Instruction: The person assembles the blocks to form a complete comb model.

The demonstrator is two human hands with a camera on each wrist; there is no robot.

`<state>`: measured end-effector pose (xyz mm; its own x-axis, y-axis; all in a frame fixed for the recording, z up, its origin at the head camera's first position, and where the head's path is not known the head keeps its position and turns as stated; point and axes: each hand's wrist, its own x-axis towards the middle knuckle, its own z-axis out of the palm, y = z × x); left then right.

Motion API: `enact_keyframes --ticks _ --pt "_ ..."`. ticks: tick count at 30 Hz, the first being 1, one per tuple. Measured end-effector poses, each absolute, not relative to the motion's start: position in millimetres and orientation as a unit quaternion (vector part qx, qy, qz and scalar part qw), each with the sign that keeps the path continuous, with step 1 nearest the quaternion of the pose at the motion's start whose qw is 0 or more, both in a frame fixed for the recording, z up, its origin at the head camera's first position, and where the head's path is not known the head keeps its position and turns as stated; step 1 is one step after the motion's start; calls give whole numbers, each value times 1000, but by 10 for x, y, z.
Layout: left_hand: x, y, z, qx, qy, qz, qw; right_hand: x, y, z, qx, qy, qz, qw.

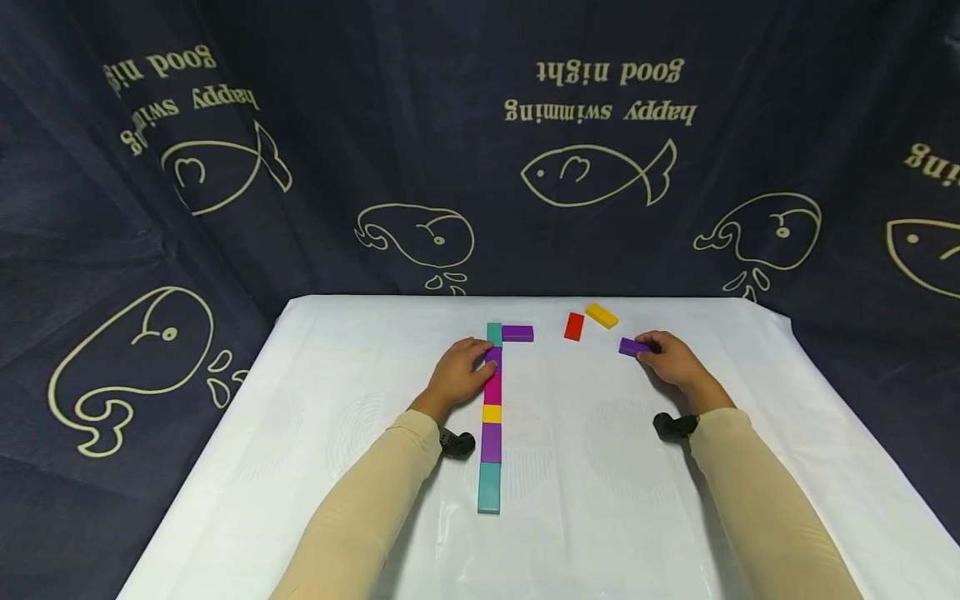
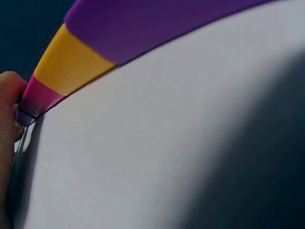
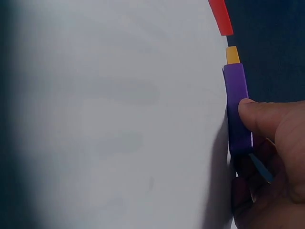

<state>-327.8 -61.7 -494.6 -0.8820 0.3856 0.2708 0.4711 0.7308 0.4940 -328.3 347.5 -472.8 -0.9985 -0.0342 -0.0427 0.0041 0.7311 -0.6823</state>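
Purple glossy rectangular block [image 1: 634,347] sits at about 2 o'clock from the middle of the white cloth-covered table [image 1: 600,542], its near end pinched between the thumb and fingers of the right hand [image 1: 671,360]. From the right wrist, the thumb lies on its side (the other fingers curl in shadow below), while its free end points up toward 12 o'clock. At 10 to 11 o'clock from this block lie two loose pieces, a yellow rectangular block [image 1: 602,316] and, just beside it at 8 o'clock, a red rectangular block [image 1: 574,327].

Well apart, toward 9 o'clock, a line of touching blocks runs from 12 to 6 o'clock: a teal end block [image 1: 494,335], a purple line block [image 1: 495,355], a magenta block [image 1: 492,390], a short yellow block [image 1: 492,414], a second purple line block [image 1: 491,442] and a long teal block [image 1: 489,488]. Another flat purple block [image 1: 518,333] lies crosswise against the teal end block, at its 3 o'clock side.

At the line's 9 o'clock side, the left hand [image 1: 457,372] has bent fingers, with thumb and forefinger tips at the purple line block; whether they pinch it or merely rest there, I cannot tell
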Motion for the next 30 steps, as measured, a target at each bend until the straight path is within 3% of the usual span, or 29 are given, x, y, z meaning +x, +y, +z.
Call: enact_keyframes --ticks 17,30 --pt "-3279 -623 -4954 -228 -928 -287 69 -3259 3286 -4591 -34 930 -365 4" --pt "-3263 -607 -4939 -223 -930 -286 65 -3296 2812 -4523 -77 913 -401 2"
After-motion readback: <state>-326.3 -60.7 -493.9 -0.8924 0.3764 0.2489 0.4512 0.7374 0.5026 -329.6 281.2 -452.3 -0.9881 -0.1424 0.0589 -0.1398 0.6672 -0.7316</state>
